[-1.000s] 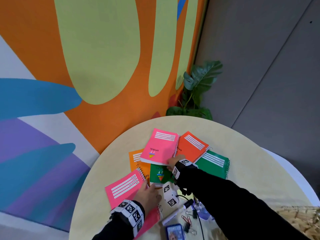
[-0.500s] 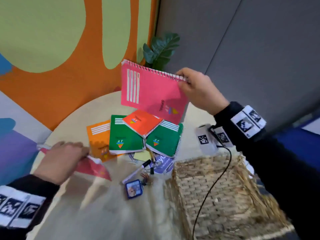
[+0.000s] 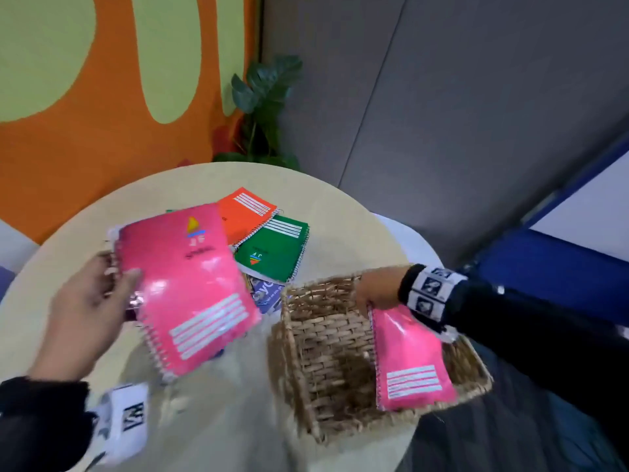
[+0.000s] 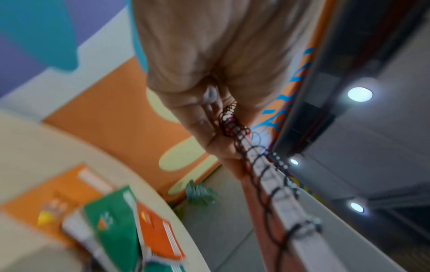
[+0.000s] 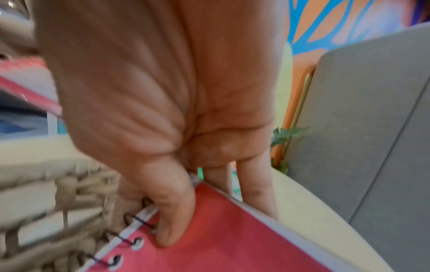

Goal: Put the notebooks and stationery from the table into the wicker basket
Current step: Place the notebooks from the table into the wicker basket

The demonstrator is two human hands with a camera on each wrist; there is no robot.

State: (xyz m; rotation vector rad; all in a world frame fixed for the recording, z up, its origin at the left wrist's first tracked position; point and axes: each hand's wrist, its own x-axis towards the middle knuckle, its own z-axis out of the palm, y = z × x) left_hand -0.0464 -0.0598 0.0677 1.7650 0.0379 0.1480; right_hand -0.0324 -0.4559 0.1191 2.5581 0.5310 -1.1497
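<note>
Two pink spiral notebooks are in hand, one per hand.

Item 1: pink notebook, left (image 3: 194, 287). Held above the round table (image 3: 333, 206) by the left hand (image 3: 85, 301), which grips it at the spiral edge, thumb on the cover and fingers behind. In the left wrist view the fingers (image 4: 209, 117) curl against the wire coil (image 4: 256, 162). Cover faces up, label lines toward the person.

Item 2: pink notebook, right (image 3: 412, 362). Inside the wicker basket (image 3: 320, 352), leaning against its right wall, label lines at the near end. The right hand (image 3: 377, 287) pinches its far corner beside the spiral; in the right wrist view the thumb (image 5: 172, 211) presses on the cover and the fingers lie behind it.

Item 3: wicker basket. Rectangular, woven, standing at the near right part of the table, partly over its edge. It holds the right-hand notebook only, as far as can be seen.

Item 4: notebooks on the table. An orange notebook (image 3: 246, 212) overlaps a green notebook (image 3: 272, 250); both lie beyond the basket. The left wrist view shows a further orange notebook (image 4: 58, 198) and a second green one (image 4: 111, 220), blurred.

Item 5: a purple printed card (image 3: 267, 291), partly hidden, just beside the basket's far left corner.

Item 6: a potted plant (image 3: 265, 107) behind the table, against the orange and green wall (image 3: 102, 131).
</note>
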